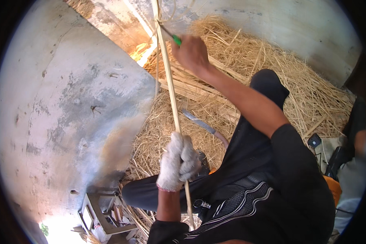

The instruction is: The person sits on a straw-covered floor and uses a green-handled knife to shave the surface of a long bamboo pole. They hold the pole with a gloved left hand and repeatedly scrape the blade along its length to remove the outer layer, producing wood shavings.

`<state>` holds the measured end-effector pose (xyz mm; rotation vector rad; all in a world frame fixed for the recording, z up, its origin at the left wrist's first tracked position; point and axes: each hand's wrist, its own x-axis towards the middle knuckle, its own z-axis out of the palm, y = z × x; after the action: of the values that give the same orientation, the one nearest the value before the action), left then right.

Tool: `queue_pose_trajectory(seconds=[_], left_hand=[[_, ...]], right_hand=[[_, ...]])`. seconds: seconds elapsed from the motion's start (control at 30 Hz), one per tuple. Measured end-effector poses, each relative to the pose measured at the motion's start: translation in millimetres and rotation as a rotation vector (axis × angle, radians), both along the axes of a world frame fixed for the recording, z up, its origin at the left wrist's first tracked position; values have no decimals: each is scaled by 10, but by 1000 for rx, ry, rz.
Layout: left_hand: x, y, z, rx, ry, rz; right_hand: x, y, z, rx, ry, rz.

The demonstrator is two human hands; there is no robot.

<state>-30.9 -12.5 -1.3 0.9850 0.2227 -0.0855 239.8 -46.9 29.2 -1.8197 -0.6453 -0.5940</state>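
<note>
A long pale strip, which looks like split bamboo (168,79), runs upright through the middle of the view, from the top edge down past my lap. My left hand (177,158), in a whitish knit glove, is closed around its lower part. Bare and raised farther off, my right hand (191,53) grips a knife by its green handle (176,39). The knife's thin dark blade reaches to the strip near its upper end, where thin curled slivers show. Below, a larger knife with a brownish handle (197,120) lies on the shavings between my legs.
Straw-like shavings (264,53) cover the floor, with several flat pale strips (191,87) among them. Worn grey walls (69,101) stand left and behind. A small wooden stool (99,211) is at lower left. At the right edge, part of another person (360,142) shows near an orange object (332,189).
</note>
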Motion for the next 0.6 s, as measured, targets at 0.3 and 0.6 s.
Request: queue_pose_trajectory(seconds=[0.3, 0.6], left_hand=[[111, 138, 265, 475, -39, 308], [37, 195, 374, 355, -73, 304]], right_hand=[[-352, -72, -157, 149, -124, 372], [-712, -121, -61, 281, 3, 680]])
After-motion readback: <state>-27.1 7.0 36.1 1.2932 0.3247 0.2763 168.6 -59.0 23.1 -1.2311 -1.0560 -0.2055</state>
